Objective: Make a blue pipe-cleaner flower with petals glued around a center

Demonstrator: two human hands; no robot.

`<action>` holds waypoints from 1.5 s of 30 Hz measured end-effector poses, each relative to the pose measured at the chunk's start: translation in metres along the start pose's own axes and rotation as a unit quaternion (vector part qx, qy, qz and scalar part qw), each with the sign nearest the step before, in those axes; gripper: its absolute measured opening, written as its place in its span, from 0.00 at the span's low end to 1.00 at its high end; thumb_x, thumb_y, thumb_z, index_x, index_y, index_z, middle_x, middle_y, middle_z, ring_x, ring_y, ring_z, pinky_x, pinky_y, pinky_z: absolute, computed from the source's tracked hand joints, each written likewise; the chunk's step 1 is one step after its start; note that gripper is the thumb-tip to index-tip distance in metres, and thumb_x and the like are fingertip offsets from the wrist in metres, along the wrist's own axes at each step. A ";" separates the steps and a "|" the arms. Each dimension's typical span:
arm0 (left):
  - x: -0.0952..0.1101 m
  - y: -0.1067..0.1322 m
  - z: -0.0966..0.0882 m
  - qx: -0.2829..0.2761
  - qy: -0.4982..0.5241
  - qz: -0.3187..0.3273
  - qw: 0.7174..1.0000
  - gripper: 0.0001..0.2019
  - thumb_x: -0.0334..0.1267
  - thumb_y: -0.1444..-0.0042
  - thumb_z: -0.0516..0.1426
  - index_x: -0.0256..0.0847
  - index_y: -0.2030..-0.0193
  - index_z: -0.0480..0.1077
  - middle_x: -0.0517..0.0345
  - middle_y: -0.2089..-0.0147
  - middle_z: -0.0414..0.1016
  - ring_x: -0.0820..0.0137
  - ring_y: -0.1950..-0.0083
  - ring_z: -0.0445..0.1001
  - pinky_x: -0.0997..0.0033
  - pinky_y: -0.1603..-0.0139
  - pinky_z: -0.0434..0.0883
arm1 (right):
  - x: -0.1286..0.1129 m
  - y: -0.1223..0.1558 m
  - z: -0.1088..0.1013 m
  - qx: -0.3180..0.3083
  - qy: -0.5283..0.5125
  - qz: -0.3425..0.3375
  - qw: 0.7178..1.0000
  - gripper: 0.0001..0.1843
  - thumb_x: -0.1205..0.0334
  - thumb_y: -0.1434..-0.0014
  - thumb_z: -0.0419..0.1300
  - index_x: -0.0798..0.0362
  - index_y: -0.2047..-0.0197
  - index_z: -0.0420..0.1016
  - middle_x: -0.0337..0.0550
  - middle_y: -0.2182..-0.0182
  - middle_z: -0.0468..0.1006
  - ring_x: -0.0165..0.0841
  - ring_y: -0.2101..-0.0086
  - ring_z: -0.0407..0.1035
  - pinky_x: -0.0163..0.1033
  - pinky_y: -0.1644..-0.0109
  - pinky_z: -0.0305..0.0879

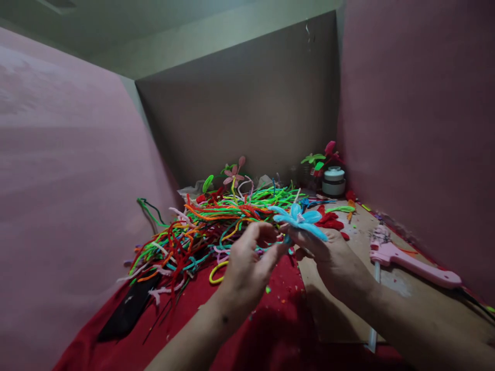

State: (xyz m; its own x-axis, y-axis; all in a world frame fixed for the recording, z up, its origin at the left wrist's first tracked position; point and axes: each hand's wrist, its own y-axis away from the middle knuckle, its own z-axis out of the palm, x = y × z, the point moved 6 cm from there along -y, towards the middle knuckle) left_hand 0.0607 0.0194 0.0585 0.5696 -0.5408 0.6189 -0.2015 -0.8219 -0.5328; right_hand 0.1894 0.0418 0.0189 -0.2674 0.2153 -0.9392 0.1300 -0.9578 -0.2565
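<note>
A light blue pipe-cleaner flower [299, 219] stands above my two hands at the middle of the view. My right hand [332, 260] is closed around the flower's stem from below. My left hand [249, 260] pinches at the base of the stem with thumb and fingertips, touching the right hand. Behind both hands lies a big tangled heap of pipe cleaners [209, 226] in green, orange, red, pink and yellow.
A pink glue gun [410, 263] lies on a brown board [390, 293] at the right. A red cloth [278, 319] covers the surface. Finished flowers [234, 175] and a white jar [333, 180] stand at the back. Pink walls close in both sides.
</note>
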 end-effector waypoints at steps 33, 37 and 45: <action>-0.041 0.000 0.058 -0.122 0.550 -0.223 0.795 0.11 0.42 0.45 0.54 0.37 0.71 0.62 0.72 0.84 0.48 0.83 0.85 0.43 0.82 0.84 0.51 | 0.035 -0.020 0.014 -0.106 -0.207 0.089 0.968 0.05 0.61 0.51 0.64 0.50 0.69 0.77 0.36 0.76 0.73 0.26 0.76 0.62 0.33 0.71 0.61; -0.052 0.001 0.062 -0.179 0.501 -0.217 0.818 0.12 0.45 0.42 0.51 0.38 0.68 0.62 0.71 0.83 0.49 0.83 0.85 0.42 0.80 0.84 0.54 | 0.047 -0.020 0.011 -0.074 -0.203 0.091 0.972 0.05 0.61 0.48 0.62 0.51 0.67 0.77 0.38 0.74 0.74 0.28 0.73 0.66 0.34 0.69 0.63; -0.053 0.002 0.040 -0.018 0.001 0.037 0.999 0.06 0.35 0.43 0.49 0.39 0.69 0.63 0.59 0.74 0.65 0.73 0.72 0.65 0.72 0.69 0.64 | 0.044 -0.018 0.004 0.000 -0.079 0.013 0.997 0.09 0.59 0.48 0.62 0.49 0.62 0.77 0.38 0.71 0.75 0.30 0.71 0.66 0.38 0.64 0.64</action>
State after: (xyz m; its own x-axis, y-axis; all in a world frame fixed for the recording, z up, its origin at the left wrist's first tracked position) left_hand 0.0625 0.0532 0.0013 0.5497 -0.6009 0.5802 -0.2715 -0.7854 -0.5563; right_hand 0.1713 0.0674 -0.0164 -0.4112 0.1583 -0.8977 0.1387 -0.9625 -0.2332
